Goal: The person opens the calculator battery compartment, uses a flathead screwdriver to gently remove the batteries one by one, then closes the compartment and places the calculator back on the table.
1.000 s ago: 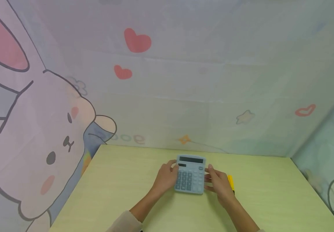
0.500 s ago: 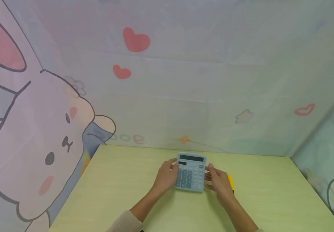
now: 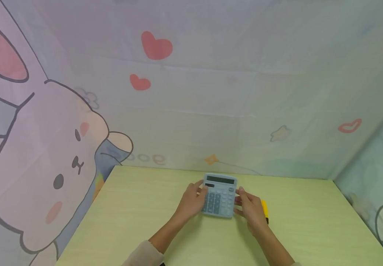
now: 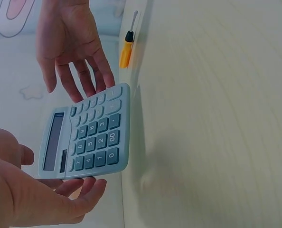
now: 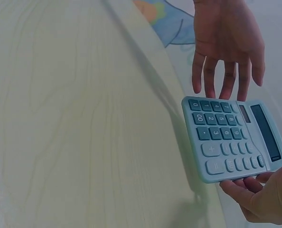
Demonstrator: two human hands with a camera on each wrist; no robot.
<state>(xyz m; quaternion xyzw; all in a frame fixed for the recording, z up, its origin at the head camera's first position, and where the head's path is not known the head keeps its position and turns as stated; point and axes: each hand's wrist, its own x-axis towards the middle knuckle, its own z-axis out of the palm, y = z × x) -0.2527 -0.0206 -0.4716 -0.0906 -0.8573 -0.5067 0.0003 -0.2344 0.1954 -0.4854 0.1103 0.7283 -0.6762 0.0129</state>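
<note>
A pale blue calculator (image 3: 220,195) with darker number keys and a dark display is held between both hands, tilted up with its face toward the head camera. My left hand (image 3: 191,201) holds its left edge, fingers (image 4: 86,190) along the underside and thumb beside the front. On the opposite edge, my right hand (image 3: 252,210) holds it with fingertips (image 5: 236,190) under the rim. A gap and a shadow show between the calculator and the table (image 4: 207,118) in the left wrist view. Parts of the fingers are hidden behind the calculator.
A screwdriver (image 4: 126,50) with a yellow and black handle lies on the table beyond the right hand. Behind the table hangs a cloth backdrop (image 3: 211,92) printed with a rabbit and hearts.
The calculator has risen slightly in the head view, away from the person, with its lower edge now higher. Both hands stay at its sides, almost unmoved.
</note>
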